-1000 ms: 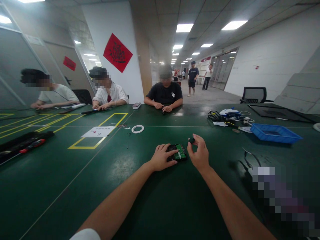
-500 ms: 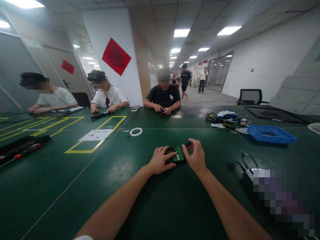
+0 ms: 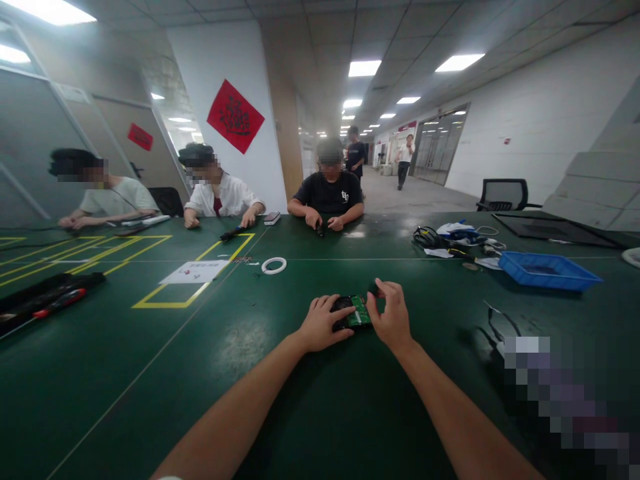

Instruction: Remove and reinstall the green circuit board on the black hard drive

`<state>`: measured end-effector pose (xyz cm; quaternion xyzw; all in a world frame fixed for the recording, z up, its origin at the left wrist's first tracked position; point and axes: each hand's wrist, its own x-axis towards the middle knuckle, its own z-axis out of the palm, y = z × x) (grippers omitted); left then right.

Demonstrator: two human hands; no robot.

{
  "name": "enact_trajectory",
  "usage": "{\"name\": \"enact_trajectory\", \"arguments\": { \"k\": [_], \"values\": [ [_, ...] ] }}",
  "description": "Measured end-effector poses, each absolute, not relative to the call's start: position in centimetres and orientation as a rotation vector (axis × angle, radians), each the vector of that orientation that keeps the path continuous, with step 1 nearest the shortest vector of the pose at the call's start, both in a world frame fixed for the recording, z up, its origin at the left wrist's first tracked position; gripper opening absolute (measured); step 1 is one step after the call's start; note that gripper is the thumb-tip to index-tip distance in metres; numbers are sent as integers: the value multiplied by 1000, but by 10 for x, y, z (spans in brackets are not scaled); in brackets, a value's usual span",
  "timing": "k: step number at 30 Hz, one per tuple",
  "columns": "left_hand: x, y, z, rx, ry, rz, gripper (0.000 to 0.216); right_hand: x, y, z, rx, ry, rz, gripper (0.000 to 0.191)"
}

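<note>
On the green table before me lies a hard drive (image 3: 361,312), a black body with a green circuit board facing up. My left hand (image 3: 321,325) grips it from the left, index finger across its top and thumb along the near edge. At its right end is my right hand (image 3: 391,313), thumb by the board's edge and fingers curled. A small dark rounded thing (image 3: 373,288) shows at the right index fingertip; its kind cannot be made out.
To the right are a blue tray (image 3: 550,272), a cable pile (image 3: 425,237) and a partly pixelated long object (image 3: 545,380). A white ring (image 3: 274,266) and paper (image 3: 195,271) lie left, with red-handled tool (image 3: 60,303) farther out. Three people sit across the table.
My right fingers have shifted slightly, and the dark thing shows more clearly at the fingertip. My left hand stays on the hard drive. A co-worker across has moved a dark tool rightward.
</note>
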<state>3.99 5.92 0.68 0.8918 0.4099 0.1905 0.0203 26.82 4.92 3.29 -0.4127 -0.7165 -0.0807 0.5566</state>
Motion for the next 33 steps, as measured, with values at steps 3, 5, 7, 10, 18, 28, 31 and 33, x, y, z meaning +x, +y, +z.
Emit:
{"name": "enact_trajectory", "arguments": {
  "k": [3, 5, 7, 10, 18, 28, 31, 33],
  "values": [
    [40, 59, 8, 2759, 1270, 590, 65, 274, 49, 35, -978, -1667, -188, 44],
    [40, 58, 9, 2758, 1270, 590, 65, 275, 50, 35, -972, -1645, -174, 45],
    [40, 58, 9, 2760, 1270, 588, 65, 276, 51, 36, -981, -1636, -167, 44],
    [40, 58, 10, 2767, 1271, 575, 65, 276, 50, 37, -1029, -1635, -195, 41],
    [40, 59, 9, 2762, 1272, 575, 65, 274, 48, 37, -1101, -1648, -205, 42],
    [41, 60, 7, 2781, 1265, 582, 66, 262, 47, 35, -1016, -1687, -187, 40],
    [41, 60, 8, 2782, 1262, 575, 65, 267, 47, 33, -1006, -1679, -136, 42],
    [40, 59, 9, 2779, 1263, 574, 65, 269, 46, 32, -1013, -1676, -93, 44]
  ]
}}
